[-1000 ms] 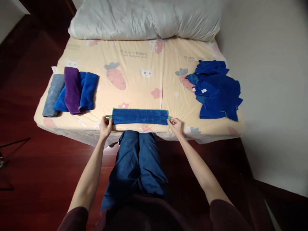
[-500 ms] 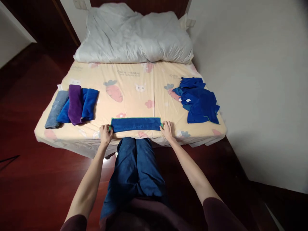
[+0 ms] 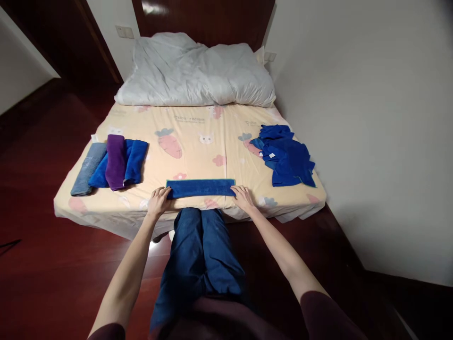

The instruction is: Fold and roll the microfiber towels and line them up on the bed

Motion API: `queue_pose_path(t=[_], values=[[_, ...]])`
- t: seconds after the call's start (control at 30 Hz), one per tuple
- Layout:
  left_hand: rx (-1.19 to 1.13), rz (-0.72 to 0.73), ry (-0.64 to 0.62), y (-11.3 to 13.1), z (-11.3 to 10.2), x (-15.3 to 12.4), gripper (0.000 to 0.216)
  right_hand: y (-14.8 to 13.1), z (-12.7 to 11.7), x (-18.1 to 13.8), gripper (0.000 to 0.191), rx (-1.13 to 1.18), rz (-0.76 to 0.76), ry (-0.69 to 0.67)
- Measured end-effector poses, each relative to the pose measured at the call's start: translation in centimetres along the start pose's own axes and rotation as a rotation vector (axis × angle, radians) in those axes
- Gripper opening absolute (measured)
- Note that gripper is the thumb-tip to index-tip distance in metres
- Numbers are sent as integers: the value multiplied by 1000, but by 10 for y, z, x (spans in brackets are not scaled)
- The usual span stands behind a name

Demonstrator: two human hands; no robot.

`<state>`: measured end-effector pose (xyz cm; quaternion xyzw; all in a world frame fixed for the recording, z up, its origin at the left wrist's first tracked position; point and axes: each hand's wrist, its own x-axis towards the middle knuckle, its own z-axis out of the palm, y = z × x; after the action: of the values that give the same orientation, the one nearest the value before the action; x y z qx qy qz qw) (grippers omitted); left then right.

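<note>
A blue towel point(image 3: 201, 188) with a green-stitched edge lies as a long narrow folded strip near the front edge of the bed. My left hand point(image 3: 159, 201) holds its left end, fingers curled over the corner. At the opposite end, my right hand point(image 3: 242, 197) has its fingertips closed on the right corner. Both thumbs are partly hidden. To the right lies a loose heap of blue towels point(image 3: 292, 160) with small white tags. On the left are rolled or folded towels: a grey one point(image 3: 88, 169), a purple one point(image 3: 115, 163) and blue ones point(image 3: 136, 162).
The bed point(image 3: 198, 163) has a yellow sheet printed with carrots and rabbits. A bulky pale quilt point(image 3: 198, 75) is piled at its head, before a dark headboard point(image 3: 212, 21). A white wall point(image 3: 371, 141) runs along the right. Dark red floor point(image 3: 42, 264) surrounds the bed's front and left.
The view has tilted up slightly. Both hands have lowered the towel's ends; the green edging that stuck up at the fingers no longer shows there, and the strip lies flatter.
</note>
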<state>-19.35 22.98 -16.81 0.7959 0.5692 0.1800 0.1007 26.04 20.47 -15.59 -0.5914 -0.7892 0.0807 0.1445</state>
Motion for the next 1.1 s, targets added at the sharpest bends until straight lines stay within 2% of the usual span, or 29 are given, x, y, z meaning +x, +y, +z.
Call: queue_pose_path(t=[0.13, 0.23, 0.33, 0.4, 0.5, 0.63, 0.9, 1.1], values=[[-184, -42, 97, -9, 5, 4, 49, 10, 10, 4, 49, 239, 83, 140], [-338, -91, 168, -16, 12, 7, 39, 22, 18, 7, 39, 443, 133, 199], [-395, -240, 186, -18, 17, 12, 34, 32, 26, 12, 23, 602, 246, 271], [-413, -346, 208, -19, 21, 16, 32, 35, 31, 14, 22, 676, 341, 315], [-431, -411, 242, -19, 25, 18, 32, 35, 35, 15, 34, 701, 406, 320], [-452, -429, 233, -18, 26, 19, 34, 30, 36, 16, 46, 689, 393, 366], [-467, -456, 205, -11, 20, 31, 37, 26, 43, 19, 45, 667, 442, 449], [-439, -574, 188, -11, 21, 44, 37, 31, 50, 19, 40, 635, 471, 482]])
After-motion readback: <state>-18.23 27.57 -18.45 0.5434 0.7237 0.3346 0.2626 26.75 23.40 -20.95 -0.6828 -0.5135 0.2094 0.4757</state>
